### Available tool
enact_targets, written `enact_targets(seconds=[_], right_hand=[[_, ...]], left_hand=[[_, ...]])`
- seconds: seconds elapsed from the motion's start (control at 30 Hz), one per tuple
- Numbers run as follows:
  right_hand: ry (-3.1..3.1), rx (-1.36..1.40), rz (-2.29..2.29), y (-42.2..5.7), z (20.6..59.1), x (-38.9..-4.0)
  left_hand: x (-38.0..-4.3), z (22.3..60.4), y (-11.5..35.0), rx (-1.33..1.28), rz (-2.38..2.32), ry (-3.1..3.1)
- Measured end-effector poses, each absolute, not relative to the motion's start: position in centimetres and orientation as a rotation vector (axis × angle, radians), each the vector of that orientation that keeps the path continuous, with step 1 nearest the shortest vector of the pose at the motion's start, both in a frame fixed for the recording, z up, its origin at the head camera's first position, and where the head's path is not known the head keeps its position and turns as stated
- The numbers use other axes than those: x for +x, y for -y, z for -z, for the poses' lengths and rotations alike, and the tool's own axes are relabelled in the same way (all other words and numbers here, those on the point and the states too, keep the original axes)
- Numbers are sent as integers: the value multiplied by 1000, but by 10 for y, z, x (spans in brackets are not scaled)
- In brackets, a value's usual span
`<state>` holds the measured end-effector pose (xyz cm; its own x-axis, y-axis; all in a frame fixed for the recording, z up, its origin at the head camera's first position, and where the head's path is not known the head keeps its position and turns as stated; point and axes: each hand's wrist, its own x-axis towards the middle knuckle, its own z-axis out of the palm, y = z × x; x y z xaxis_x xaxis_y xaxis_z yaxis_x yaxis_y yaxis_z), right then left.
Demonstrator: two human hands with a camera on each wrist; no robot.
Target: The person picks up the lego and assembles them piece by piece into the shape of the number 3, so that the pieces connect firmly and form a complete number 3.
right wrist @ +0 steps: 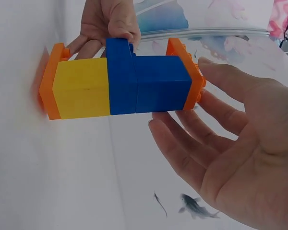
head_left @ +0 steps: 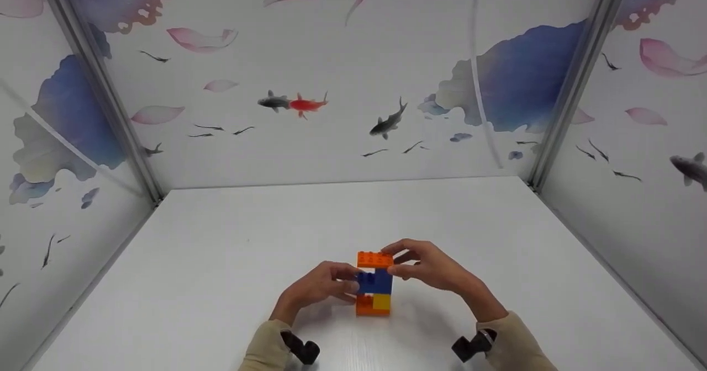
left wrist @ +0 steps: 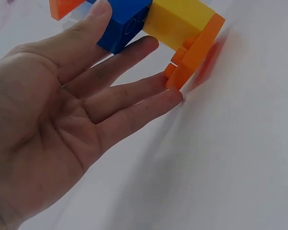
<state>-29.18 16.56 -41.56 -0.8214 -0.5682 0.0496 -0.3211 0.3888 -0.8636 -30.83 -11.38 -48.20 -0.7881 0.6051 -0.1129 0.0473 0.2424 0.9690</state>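
Observation:
A small toy building-block stack stands upright in the head view. It has an orange plate at the bottom (head_left: 364, 310), a yellow brick (head_left: 381, 302), a wide blue brick (head_left: 367, 287), a second blue brick (right wrist: 162, 84) and a studded orange plate on top (head_left: 374, 259). My left hand (head_left: 323, 284) pinches the wide blue brick from the left; its lower fingers reach to the bottom plate. My right hand (head_left: 433, 263) holds the top orange plate at its right end, fingertips on its edges and beside the upper blue brick.
The stack stands on a white tabletop (head_left: 248, 238). White panels (head_left: 342, 56) printed with fish and petals enclose the back and both sides, joined by metal corner posts (head_left: 571, 84). A black wrist device (head_left: 472, 347) sits at each sleeve cuff.

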Motion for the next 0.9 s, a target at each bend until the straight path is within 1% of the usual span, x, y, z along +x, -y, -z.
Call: enact_targets(seconds=[0.23, 0.6, 0.9], right_hand=[[-2429, -790, 1475, -167, 422, -296], [-2410, -654, 1520, -158, 433, -298], [-2345, -518, 1607, -152, 439, -300]], left_hand=[[-308, 478, 111, 607, -1616, -2047], [-310, 472, 110, 642, -1778, -1970], [-309, 471, 102, 564, -1871, -2032]])
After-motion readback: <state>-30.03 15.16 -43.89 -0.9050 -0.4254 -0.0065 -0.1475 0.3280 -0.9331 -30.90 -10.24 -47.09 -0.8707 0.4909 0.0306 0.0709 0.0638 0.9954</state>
